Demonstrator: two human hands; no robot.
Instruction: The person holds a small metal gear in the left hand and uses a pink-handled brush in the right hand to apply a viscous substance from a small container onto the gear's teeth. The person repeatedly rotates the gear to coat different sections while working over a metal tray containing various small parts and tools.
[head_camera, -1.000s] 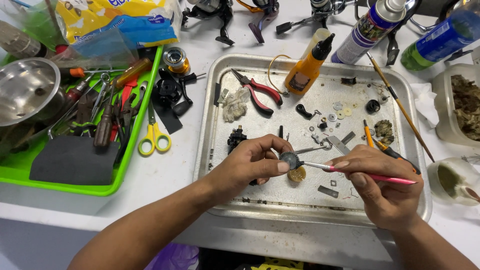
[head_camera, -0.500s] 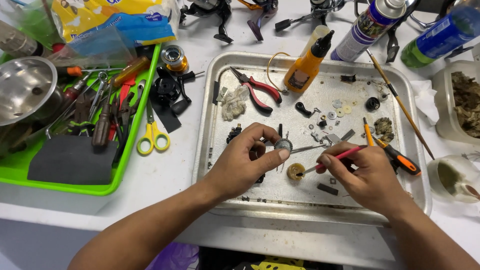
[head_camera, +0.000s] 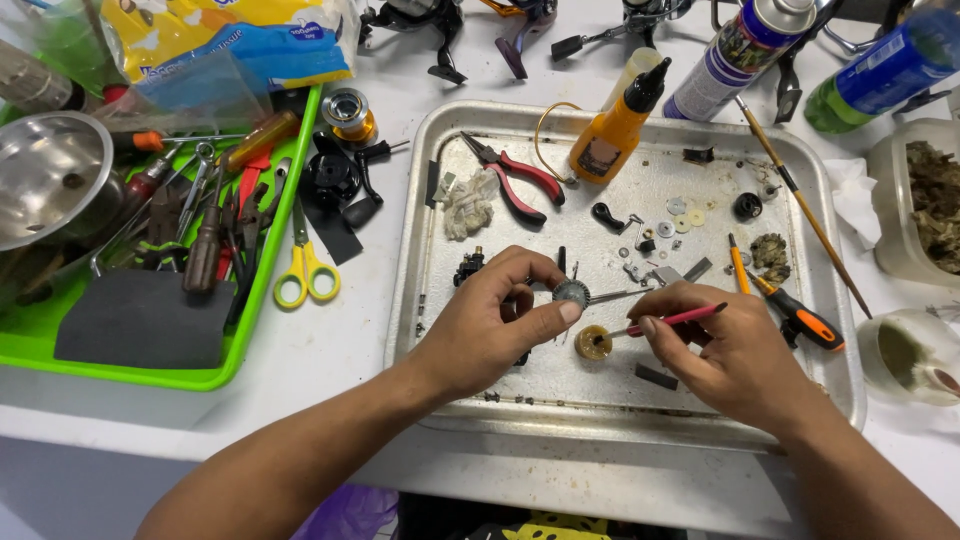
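Observation:
My left hand (head_camera: 492, 320) pinches a small round metal gear on a thin shaft (head_camera: 574, 293) over the metal tray (head_camera: 440, 150). My right hand (head_camera: 728, 357) holds a thin red brush (head_camera: 675, 320), its tip down in a small brass cup (head_camera: 593, 342) that sits on the tray between my hands. Small washers and screws (head_camera: 672, 220) lie loose just beyond my hands.
Red pliers (head_camera: 520, 178), an orange squeeze bottle (head_camera: 620, 120) and an orange-handled screwdriver (head_camera: 800, 318) lie on the tray. A green tray of tools (head_camera: 180, 230) with yellow scissors (head_camera: 303, 270) is at left. A spray can (head_camera: 740, 50) and tubs (head_camera: 925, 200) stand at right.
My right hand has swung the red brush from the gear down to the brass cup. My left hand holds the gear in nearly the same spot.

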